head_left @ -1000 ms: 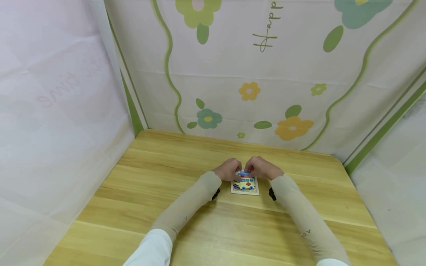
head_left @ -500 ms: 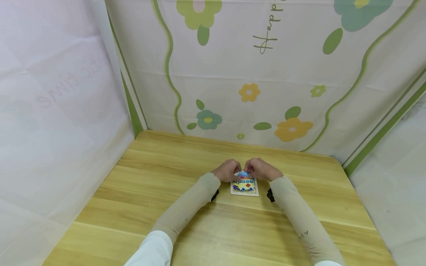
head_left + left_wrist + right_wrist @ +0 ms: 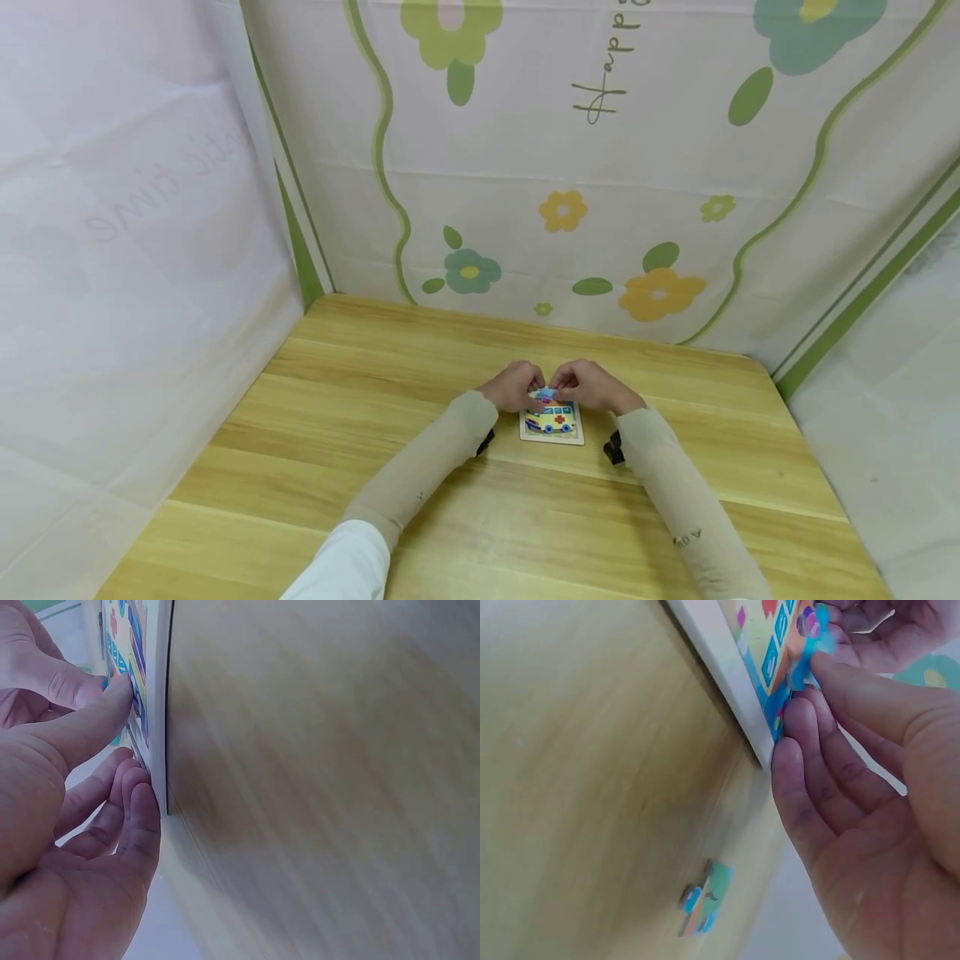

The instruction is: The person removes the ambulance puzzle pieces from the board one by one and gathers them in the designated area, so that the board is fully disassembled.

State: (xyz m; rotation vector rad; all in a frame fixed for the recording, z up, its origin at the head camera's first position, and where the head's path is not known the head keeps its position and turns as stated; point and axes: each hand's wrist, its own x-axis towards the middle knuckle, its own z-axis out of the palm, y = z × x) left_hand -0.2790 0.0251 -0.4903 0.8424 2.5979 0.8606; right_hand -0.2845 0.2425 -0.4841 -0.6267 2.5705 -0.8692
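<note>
A small framed jigsaw puzzle [image 3: 551, 432] with a yellow ambulance picture lies flat on the table, between both hands. My left hand [image 3: 513, 387] grips its far left part: in the left wrist view the thumb [image 3: 105, 712] presses on the picture and curled fingers meet the frame's edge. My right hand [image 3: 594, 387] pinches a light-blue puzzle piece [image 3: 808, 664] at the far edge, thumb on top. Whether that piece sits fully flat is hidden by the fingers. One loose puzzle piece [image 3: 708, 898], green, blue and orange, lies on the table near the right hand.
The wooden table [image 3: 450, 517] reaches back to a flower-print cloth [image 3: 517, 150]. White cloth walls [image 3: 135, 250] stand at left and right. A dark wrist camera [image 3: 613, 448] hangs beneath the right sleeve, close to the table.
Right fingers shift slightly at the puzzle's far edge, and the right wrist and forearm move a little. The left hand and the puzzle stay almost in place.
</note>
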